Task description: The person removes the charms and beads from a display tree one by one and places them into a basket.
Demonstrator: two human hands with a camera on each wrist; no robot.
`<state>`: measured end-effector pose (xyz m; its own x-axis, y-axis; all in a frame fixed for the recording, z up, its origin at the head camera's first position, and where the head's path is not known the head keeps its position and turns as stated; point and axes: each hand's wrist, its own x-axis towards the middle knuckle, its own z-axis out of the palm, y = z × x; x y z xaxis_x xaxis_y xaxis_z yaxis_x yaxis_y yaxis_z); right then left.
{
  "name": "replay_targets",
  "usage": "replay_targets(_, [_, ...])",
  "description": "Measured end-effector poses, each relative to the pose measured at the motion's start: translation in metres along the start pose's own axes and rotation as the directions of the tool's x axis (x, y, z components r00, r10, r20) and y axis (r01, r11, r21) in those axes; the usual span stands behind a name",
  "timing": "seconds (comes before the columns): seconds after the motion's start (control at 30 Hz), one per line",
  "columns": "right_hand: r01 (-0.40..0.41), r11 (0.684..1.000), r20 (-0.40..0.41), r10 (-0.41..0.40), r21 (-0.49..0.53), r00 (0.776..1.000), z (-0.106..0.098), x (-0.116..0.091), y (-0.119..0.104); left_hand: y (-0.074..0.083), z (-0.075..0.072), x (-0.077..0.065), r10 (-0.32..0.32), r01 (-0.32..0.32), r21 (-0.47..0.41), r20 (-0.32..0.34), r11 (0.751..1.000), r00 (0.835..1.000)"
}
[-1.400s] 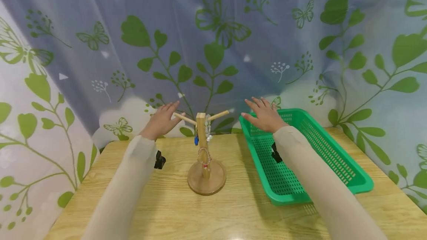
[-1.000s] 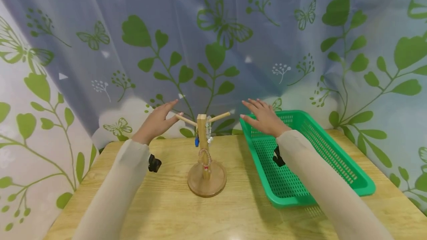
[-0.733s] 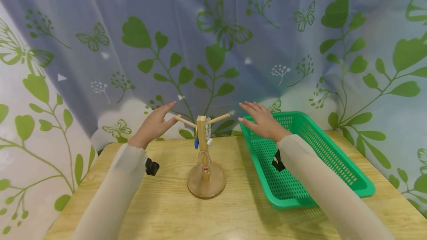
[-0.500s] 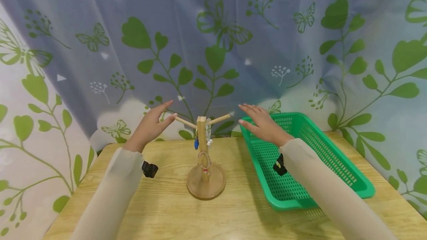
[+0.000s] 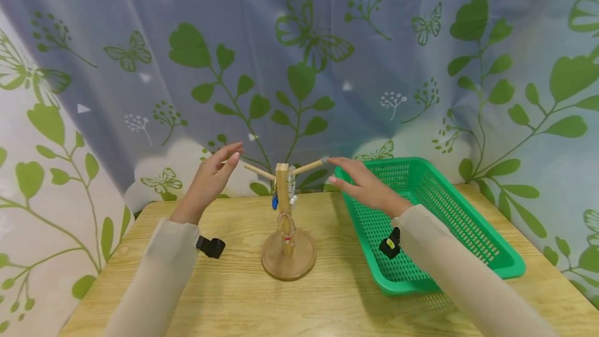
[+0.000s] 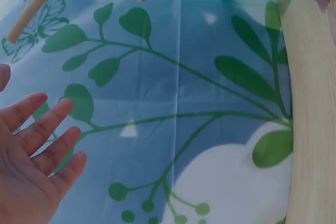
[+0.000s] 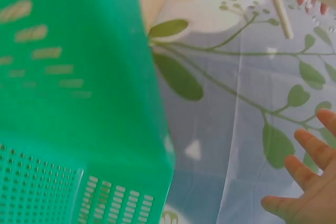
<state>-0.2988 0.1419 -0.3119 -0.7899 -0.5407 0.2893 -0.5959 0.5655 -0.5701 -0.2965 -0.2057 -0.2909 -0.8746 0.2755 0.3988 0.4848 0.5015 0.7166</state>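
A wooden jewelry stand (image 5: 283, 186) with a round base and angled pegs stands upright on the table in the head view. Hanging from it are a clear beaded bracelet (image 5: 292, 186), a pink beaded bracelet (image 5: 286, 224) lower down, and a piece with a blue charm (image 5: 274, 202). My left hand (image 5: 204, 183) hovers left of the stand, fingers relaxed and apart from the left peg. Over the left rim of a green basket (image 5: 355, 222) my right hand (image 5: 367, 185) floats, its fingertips close to the right peg's tip. Both wrist views show spread, unoccupied fingers.
The basket sits at the right of the wooden table (image 5: 262, 306), and no contents show in it. Behind hangs a curtain (image 5: 374, 66) printed with leaves and butterflies. A small black wrist camera (image 5: 211, 247) is strapped at the left cuff.
My left hand has drawn back to the left and slightly down, away from the left peg. My right hand has dropped a little and tilted toward the right peg. Stand and basket stay put.
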Motion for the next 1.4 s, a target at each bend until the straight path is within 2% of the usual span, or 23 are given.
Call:
replay_targets(0.17, [-0.005,0.998,-0.002,0.005,0.057,1.0,0.005,-0.004,-0.01,0.007,0.005,-0.003,0.012,-0.012,-0.084,-0.007,0.996,1.0])
replay_targets(0.37, [0.013,0.998,-0.007,-0.013,0.059,1.0,0.014,-0.007,-0.023,0.01,0.009,-0.005,0.028,-0.027,-0.159,0.004,0.987,1.0])
replay_targets(0.5, [0.001,0.999,-0.031,0.001,0.054,1.0,0.019,-0.01,-0.032,0.013,0.012,-0.007,0.033,-0.03,-0.201,0.014,0.979,0.999])
replay_targets(0.73, [-0.017,0.993,-0.092,0.028,0.119,0.995,0.027,-0.012,-0.043,0.019,0.017,-0.006,0.033,-0.028,-0.247,0.014,0.969,0.999])
replay_targets(1.0, [0.0,0.981,-0.15,0.03,0.193,0.988,0.036,-0.01,-0.056,0.024,0.021,-0.003,-0.025,0.028,-0.304,0.014,0.952,1.0])
replay_targets(1.23, [-0.023,0.961,-0.145,0.066,0.275,0.987,0.044,-0.004,-0.063,0.026,0.019,-0.003,-0.083,0.097,-0.307,0.061,0.947,0.995])
replay_targets(1.4, [-0.01,0.958,-0.155,0.057,0.287,0.986,0.051,-0.001,-0.068,0.027,0.021,-0.002,-0.133,0.159,-0.317,0.102,0.935,0.986])
